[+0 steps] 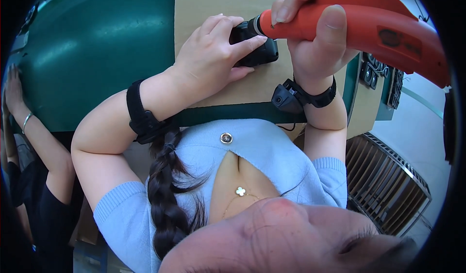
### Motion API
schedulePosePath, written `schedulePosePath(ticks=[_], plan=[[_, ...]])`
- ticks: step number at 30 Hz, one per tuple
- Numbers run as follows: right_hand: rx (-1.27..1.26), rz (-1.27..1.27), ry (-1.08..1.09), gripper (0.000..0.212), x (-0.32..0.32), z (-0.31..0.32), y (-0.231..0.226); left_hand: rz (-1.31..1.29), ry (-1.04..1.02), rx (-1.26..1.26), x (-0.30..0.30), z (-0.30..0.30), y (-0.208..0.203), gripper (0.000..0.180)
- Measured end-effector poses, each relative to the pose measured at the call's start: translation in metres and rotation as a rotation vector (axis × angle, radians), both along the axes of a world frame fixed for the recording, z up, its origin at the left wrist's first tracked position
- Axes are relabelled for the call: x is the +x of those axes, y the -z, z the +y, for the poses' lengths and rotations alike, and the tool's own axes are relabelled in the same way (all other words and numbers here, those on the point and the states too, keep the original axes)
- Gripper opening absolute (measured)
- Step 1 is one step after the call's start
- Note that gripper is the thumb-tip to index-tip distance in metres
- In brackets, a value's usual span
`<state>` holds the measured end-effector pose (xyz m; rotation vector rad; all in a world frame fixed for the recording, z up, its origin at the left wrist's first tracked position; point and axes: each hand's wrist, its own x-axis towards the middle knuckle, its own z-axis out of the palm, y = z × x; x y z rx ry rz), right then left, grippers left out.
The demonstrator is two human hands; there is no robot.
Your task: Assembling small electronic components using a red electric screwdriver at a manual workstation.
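Note:
My right hand (pixel 315 35) is wrapped round the red body of an electric screwdriver (pixel 369 23), its thumb along the near side. The tool lies slanted, and its dark ringed nose meets the top of a small black plastic device (pixel 262 52). My left hand (pixel 213 50) grips that device from the left, with fingers at its far side and the thumb near its closer edge. The device rests on a tan cardboard sheet (pixel 204 1). The tip of the screwdriver bit and most of the device's left side are hidden.
A glossy green table mat (pixel 107 45) spreads to the left. Several black parts (pixel 371 72) lie at the right edge of the table. A slatted metal rack (pixel 388 181) stands at the lower right. Another person's arm (pixel 43 137) reaches to the table at far left.

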<state>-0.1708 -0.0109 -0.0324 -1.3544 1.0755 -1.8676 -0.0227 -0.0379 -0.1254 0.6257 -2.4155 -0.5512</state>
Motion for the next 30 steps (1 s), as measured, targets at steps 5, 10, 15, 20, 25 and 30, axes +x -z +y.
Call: schedulePosePath(ticks=[5,10,15,20,25,30], plan=[[-0.006,0.143,-0.105,0.045,-0.009,-0.005,0.004,-0.017,-0.025,-0.018,0.003,0.000,0.000,0.057],[-0.827,-0.020,-0.546,0.039,-0.026,-0.065,0.044,0.005,-0.013,-0.045,-0.003,0.000,0.002,0.057],[0.039,0.246,-0.155,0.029,-0.003,-0.018,0.008,0.004,-0.027,-0.026,-0.001,0.000,0.007,0.057],[-0.033,0.505,-0.143,0.025,-0.005,-0.023,0.006,0.004,-0.021,-0.022,-0.002,0.001,0.007,0.056],[-0.623,-0.075,-0.662,0.035,-0.032,-0.059,0.057,0.011,0.004,-0.035,-0.009,0.000,0.002,0.056],[-0.158,0.170,-0.146,0.033,-0.048,0.020,0.006,0.010,0.001,-0.055,-0.007,-0.004,0.008,0.056]])
